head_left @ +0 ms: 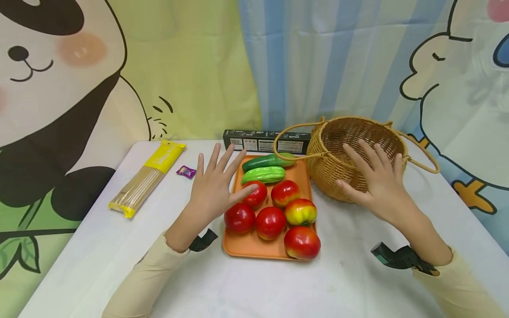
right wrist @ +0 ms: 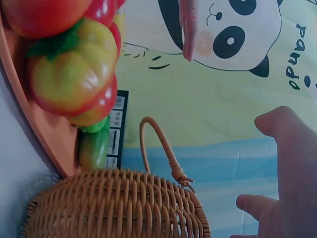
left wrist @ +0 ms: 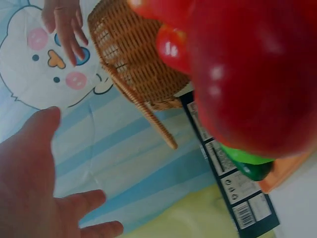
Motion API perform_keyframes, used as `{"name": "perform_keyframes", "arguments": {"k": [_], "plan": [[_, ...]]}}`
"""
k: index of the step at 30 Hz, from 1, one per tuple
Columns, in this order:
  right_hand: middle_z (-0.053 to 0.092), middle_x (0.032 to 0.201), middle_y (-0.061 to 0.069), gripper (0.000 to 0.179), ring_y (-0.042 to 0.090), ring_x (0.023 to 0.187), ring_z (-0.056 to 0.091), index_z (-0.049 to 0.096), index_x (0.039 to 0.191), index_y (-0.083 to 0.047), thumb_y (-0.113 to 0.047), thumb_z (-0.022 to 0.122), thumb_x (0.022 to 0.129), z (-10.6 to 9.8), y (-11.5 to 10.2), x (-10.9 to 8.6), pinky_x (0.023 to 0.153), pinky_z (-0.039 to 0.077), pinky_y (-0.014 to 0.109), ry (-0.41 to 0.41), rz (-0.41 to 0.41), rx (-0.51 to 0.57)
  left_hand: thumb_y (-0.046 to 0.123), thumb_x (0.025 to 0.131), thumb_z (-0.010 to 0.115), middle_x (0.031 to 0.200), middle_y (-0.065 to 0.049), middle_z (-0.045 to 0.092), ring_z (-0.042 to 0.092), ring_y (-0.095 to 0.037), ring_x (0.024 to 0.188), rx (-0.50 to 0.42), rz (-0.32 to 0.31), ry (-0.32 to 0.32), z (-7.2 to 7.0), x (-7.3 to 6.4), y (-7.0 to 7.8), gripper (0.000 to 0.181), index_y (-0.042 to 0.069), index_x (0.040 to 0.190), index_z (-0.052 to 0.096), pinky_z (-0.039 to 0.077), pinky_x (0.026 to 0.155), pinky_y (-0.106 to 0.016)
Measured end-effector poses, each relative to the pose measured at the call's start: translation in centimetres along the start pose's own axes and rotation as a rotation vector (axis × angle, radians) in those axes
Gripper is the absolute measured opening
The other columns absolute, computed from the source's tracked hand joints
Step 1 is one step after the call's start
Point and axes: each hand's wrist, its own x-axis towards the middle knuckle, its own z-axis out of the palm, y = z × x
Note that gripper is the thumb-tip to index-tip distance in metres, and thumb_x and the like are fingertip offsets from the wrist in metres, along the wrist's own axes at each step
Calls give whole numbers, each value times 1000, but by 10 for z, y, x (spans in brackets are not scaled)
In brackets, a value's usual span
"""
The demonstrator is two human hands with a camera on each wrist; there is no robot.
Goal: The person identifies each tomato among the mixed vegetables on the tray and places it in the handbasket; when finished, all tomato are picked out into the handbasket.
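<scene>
My left hand [head_left: 212,190] hovers with spread fingers over the left edge of an orange tray [head_left: 254,251], holding nothing. My right hand [head_left: 379,187], fingers also spread, is in front of a wicker basket [head_left: 334,172] and hides part of it. On the tray lie several red fruits, among them a red one [head_left: 271,223] and a red-and-yellow one [head_left: 301,212] that looks like a tomato. Behind them are a pale green ridged vegetable [head_left: 263,175] and a dark green cucumber-like one [head_left: 262,162]. In the left wrist view a red fruit [left wrist: 252,74] looms close.
A long black box [head_left: 266,140] stands behind the tray. To the left are a yellow-ended pack of noodle-like sticks [head_left: 147,179] and a small purple wrapped sweet [head_left: 186,172]. The basket's handles [head_left: 423,152] stick out sideways. A printed curtain [head_left: 199,66] hangs behind the white table [head_left: 278,291].
</scene>
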Motion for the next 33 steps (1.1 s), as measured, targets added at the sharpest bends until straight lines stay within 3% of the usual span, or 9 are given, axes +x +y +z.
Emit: {"name": "perform_keyframes", "arguments": {"k": [7, 14, 20, 27, 32, 33], "plan": [[16, 160, 18, 80, 47, 146, 4, 22, 156, -28, -52, 61, 90, 7, -6, -14, 107, -12, 73, 32, -67, -3, 58, 90, 57, 159, -8, 29, 16, -31, 149, -135, 91, 45, 15, -18, -6, 79, 22, 154, 30, 15, 118, -57], [16, 161, 15, 84, 45, 147, 4, 23, 156, -30, -53, 65, 87, 14, -16, -28, 109, -11, 72, 48, -91, -13, 55, 88, 61, 155, -10, 37, 25, -32, 146, -153, 176, 66, 27, -31, -10, 77, 19, 152, 36, 22, 116, -58], [15, 162, 10, 83, 42, 148, 6, 26, 155, -29, -54, 65, 86, 24, -28, -32, 111, -7, 71, 78, -163, 16, 55, 86, 63, 155, -8, 36, 24, -32, 146, -165, 175, 37, 38, -48, -21, 79, 20, 152, 37, 23, 115, -59], [19, 161, 10, 78, 40, 148, 9, 31, 153, -23, -70, 38, 92, 38, -37, -31, 114, 4, 68, 204, -255, 98, 47, 87, 65, 151, -9, 42, 28, -33, 144, -237, 223, 91, 52, -58, -32, 71, 17, 148, 42, 27, 112, -61], [24, 159, 12, 76, 40, 147, 13, 35, 152, -21, -68, 40, 92, 42, -40, -34, 109, 19, 72, 198, -265, 146, 47, 87, 67, 155, -7, 36, 23, -31, 146, -291, 215, 52, 52, -54, -38, 74, 18, 150, 39, 24, 115, -58], [25, 159, 12, 75, 40, 147, 14, 35, 152, -22, -65, 46, 92, 42, -40, -34, 108, 22, 72, 180, -258, 144, 47, 87, 67, 155, -6, 35, 23, -30, 147, -303, 210, 31, 53, -53, -39, 75, 17, 150, 38, 23, 115, -58]]}}
